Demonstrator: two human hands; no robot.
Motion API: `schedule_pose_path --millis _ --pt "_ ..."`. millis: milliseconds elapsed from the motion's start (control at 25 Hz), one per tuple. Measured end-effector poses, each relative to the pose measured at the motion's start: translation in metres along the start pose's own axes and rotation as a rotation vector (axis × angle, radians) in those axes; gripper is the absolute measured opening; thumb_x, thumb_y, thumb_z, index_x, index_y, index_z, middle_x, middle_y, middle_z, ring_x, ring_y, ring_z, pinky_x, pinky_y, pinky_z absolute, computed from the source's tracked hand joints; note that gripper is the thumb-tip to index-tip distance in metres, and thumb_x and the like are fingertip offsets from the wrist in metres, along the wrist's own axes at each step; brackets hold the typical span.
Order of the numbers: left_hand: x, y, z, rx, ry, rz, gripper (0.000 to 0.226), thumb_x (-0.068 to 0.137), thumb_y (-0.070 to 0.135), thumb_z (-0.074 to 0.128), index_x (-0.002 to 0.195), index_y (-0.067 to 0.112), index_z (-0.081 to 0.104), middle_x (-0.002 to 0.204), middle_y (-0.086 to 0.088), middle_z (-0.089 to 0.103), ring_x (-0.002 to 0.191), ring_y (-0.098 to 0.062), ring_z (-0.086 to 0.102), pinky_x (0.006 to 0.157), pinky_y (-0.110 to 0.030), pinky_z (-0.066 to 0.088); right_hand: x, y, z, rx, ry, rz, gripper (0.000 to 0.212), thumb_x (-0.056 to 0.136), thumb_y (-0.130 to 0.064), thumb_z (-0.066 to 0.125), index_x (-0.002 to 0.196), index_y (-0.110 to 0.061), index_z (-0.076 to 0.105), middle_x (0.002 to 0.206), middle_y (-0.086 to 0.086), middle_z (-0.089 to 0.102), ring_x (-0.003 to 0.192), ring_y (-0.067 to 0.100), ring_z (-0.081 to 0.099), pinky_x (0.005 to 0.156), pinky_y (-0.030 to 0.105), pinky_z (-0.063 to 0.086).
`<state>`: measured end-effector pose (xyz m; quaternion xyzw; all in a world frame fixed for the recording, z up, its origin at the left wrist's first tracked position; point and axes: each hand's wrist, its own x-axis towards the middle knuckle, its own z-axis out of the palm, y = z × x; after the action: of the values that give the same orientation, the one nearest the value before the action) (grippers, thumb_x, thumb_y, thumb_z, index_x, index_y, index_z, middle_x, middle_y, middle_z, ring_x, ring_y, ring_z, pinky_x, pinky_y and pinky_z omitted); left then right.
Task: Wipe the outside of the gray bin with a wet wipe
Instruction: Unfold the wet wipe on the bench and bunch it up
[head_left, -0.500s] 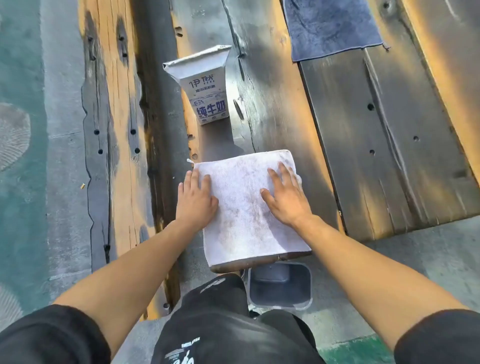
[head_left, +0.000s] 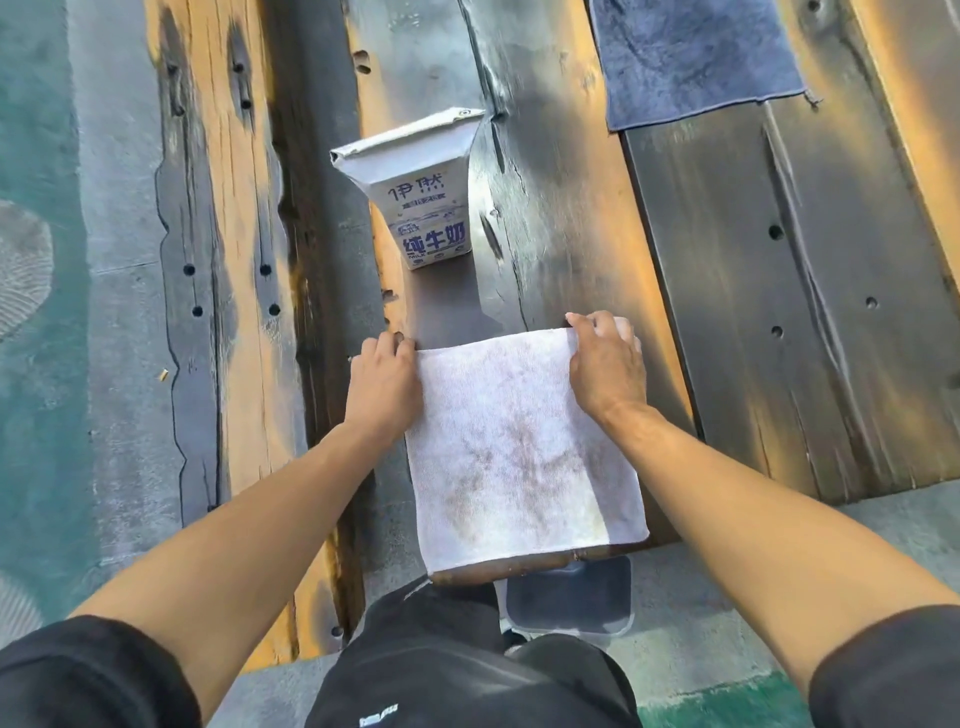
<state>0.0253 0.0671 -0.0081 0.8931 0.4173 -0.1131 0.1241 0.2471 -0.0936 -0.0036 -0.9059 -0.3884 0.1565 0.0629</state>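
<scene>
A white, dirt-stained wet wipe (head_left: 519, 452) lies flat on the wooden table, reaching down to its near edge. My left hand (head_left: 382, 382) pinches the wipe's far left corner. My right hand (head_left: 605, 366) grips its far right corner, fingers curled over the edge. The gray bin (head_left: 569, 597) stands on the ground below the table's near edge, between my legs and the table, partly hidden by the tabletop.
A white milk carton (head_left: 421, 200) stands upright on the table (head_left: 727, 312) just beyond the wipe. A dark blue cloth (head_left: 696, 57) lies at the far right of the table. A wooden bench plank (head_left: 218, 260) runs along the left, over concrete ground.
Both hands have slid from lying flat on the middle of the wipe up to its far corners, and their fingers now curl onto the edge.
</scene>
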Motion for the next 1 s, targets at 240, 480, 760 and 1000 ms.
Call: schedule_pose_path --millis 240,480,760,1000 --pt "0.006 -0.002 -0.006 -0.196 -0.004 -0.094 0.028 0.089 0.011 0.052 0.112 0.005 0.067 0.108 -0.013 0.056 0.104 -0.033 0.051 0.095 -0.047 0.048 0.009 0.003 -0.002 -0.037 -0.005 0.029 0.029 0.091 -0.016 0.061 0.119 -0.019 0.066 0.113 0.006 0.058 0.112 0.027 0.047 0.1 0.038 0.039" --pt "-0.006 -0.005 -0.022 -0.355 0.009 -0.101 0.011 0.086 0.014 0.053 0.089 0.01 0.063 0.095 -0.009 0.06 0.095 -0.03 0.056 0.085 -0.045 0.05 -0.003 0.003 -0.015 0.061 -0.021 0.033 0.007 0.082 -0.018 0.061 0.087 -0.02 0.059 0.097 0.0 0.054 0.098 0.023 0.049 0.096 0.037 0.041" --pt "-0.051 0.001 -0.03 -0.489 0.059 -0.084 0.005 0.091 0.016 0.057 0.087 0.016 0.059 0.084 -0.001 0.066 0.078 -0.024 0.062 0.07 -0.039 0.054 -0.036 0.023 -0.028 0.239 -0.042 -0.05 0.022 0.086 -0.012 0.062 0.103 -0.025 0.056 0.095 -0.004 0.065 0.086 0.021 0.062 0.081 0.036 0.052" --pt "-0.109 0.004 -0.029 -0.468 0.142 -0.011 0.005 0.092 0.011 0.061 0.091 0.014 0.065 0.086 0.0 0.065 0.077 -0.017 0.06 0.068 -0.035 0.053 -0.082 0.057 -0.041 0.317 -0.011 -0.156 0.007 0.085 -0.012 0.072 0.09 -0.017 0.072 0.09 0.0 0.07 0.086 0.02 0.064 0.077 0.032 0.051"
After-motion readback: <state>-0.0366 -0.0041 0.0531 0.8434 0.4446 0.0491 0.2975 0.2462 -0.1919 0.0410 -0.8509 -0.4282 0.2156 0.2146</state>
